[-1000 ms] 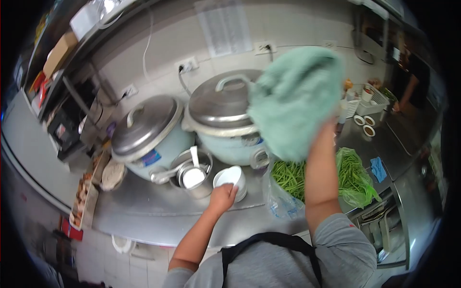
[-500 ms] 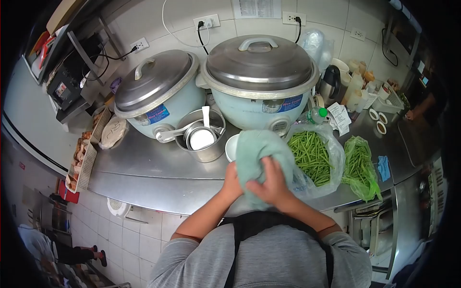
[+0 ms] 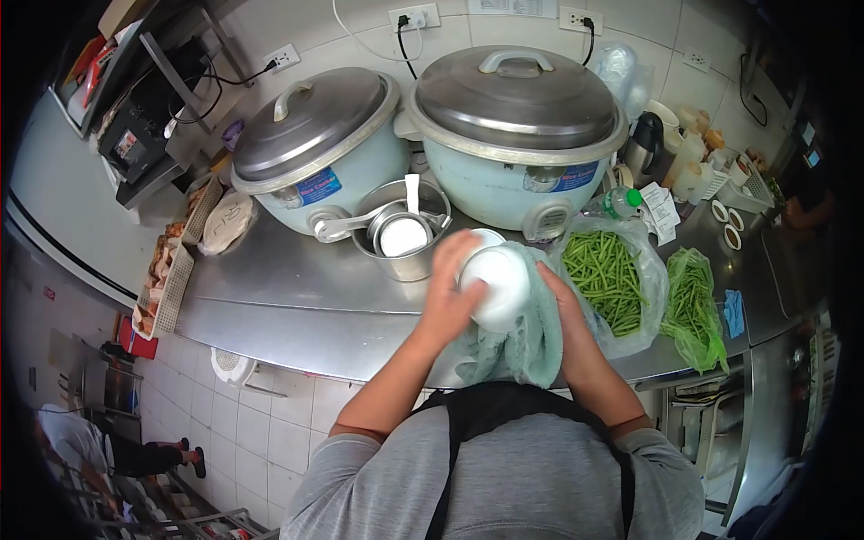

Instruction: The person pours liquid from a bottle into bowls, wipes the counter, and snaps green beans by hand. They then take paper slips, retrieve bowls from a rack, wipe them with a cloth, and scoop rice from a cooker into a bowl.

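My left hand [image 3: 448,292] grips a round white bowl [image 3: 500,292], fingers and thumb around its left side. A pale green towel [image 3: 540,328] hangs against the right and underside of the bowl. My right hand [image 3: 572,317] is closed on that towel at its right edge, with some fingers hidden behind the cloth. Just behind the held bowl, the rim of a second white bowl [image 3: 487,237] shows on the counter. To the left stands a metal pot [image 3: 405,266] with smaller pans and a white-handled scoop inside.
Two large rice cookers [image 3: 508,189] [image 3: 360,184] line the wall. On the right are green beans in a clear bag [image 3: 601,279] and a green bag [image 3: 693,310]. Baskets [image 3: 166,292] sit at the steel counter's [image 3: 270,292] left end. Another person [image 3: 76,441] is at lower left.
The towel, previously bunched over both hands, has dropped lower and to the right. A white bowl now shows in my left hand, which has risen. The whole view has shifted slightly.
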